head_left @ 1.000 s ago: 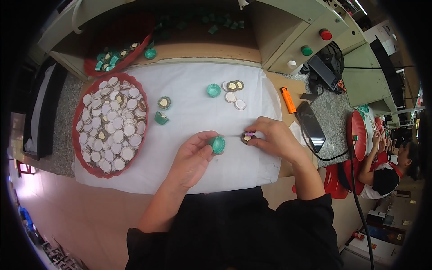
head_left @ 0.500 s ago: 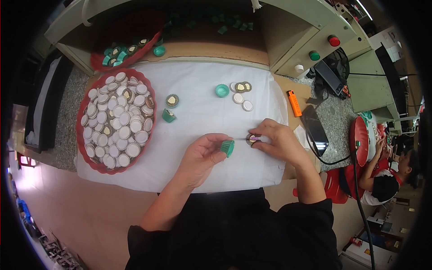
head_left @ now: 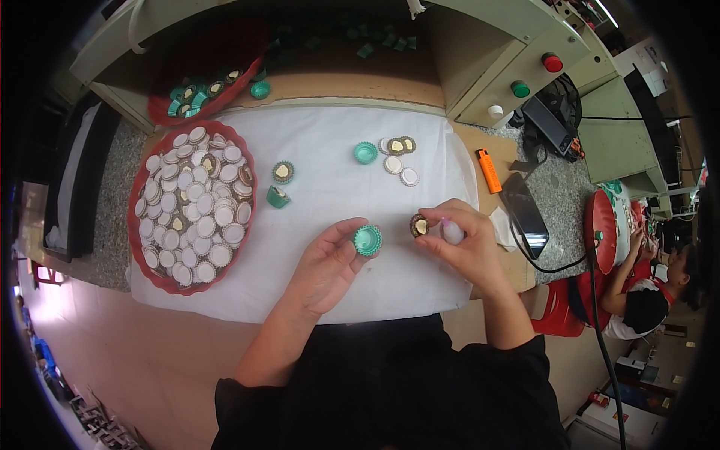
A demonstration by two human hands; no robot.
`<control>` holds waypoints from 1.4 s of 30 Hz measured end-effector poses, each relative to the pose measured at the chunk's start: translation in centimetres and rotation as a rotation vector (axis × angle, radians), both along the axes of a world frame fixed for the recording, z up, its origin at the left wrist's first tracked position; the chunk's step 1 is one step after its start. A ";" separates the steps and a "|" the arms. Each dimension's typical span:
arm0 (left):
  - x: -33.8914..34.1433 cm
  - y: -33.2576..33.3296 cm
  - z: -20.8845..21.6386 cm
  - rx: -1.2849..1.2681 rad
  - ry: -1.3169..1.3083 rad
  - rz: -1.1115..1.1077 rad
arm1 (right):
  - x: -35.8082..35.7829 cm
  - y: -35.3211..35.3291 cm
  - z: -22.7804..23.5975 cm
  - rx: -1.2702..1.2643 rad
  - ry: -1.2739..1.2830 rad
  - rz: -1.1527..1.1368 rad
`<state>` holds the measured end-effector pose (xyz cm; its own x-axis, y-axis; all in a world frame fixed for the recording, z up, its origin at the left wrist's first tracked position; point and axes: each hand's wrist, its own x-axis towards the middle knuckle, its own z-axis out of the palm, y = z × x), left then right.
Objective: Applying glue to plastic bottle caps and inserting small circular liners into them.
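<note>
My left hand [head_left: 324, 271] pinches a green foil cup [head_left: 367, 241], its hollow inside facing up. Opposite it, my right hand [head_left: 478, 246] holds a small dark fluted disc [head_left: 421, 225] with a pale centre between thumb and finger. A small whitish squeeze bottle with a pink tip [head_left: 451, 232] is tucked in the same hand. Between the two hands is a short gap over the white sheet [head_left: 315, 161]. Left of them lie another disc in a cup [head_left: 283, 172] and a tilted green cup [head_left: 278, 197]. A green cup [head_left: 365, 153] stands farther off, beside several loose discs [head_left: 397, 145].
A red scalloped tray [head_left: 252, 176] heaped with white-backed discs stands at left. Behind it, a red basket [head_left: 159, 109] holds filled cups under the shelf. At right are an orange lighter [head_left: 488, 171], a phone [head_left: 524, 217], a cable and panel buttons [head_left: 520, 88]. Another person [head_left: 645, 296] sits at far right.
The cup in my left hand has turned from its side to show its inside. My right hand has tilted the disc's pale face into view; the pink tip has swung away from it.
</note>
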<state>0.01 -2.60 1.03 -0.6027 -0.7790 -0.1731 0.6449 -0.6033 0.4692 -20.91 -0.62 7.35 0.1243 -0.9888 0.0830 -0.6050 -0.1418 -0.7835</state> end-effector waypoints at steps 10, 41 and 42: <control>-0.1 -0.1 0.1 0.034 0.038 -0.007 | 7.3 2.1 -2.0 -0.346 -0.200 -0.238; -0.2 -0.1 0.2 -0.068 -0.065 -0.012 | 7.1 1.9 -2.9 -0.418 0.024 -0.256; -0.2 0.0 0.2 -0.080 -0.071 -0.012 | 7.2 1.9 -2.9 -0.420 0.025 -0.256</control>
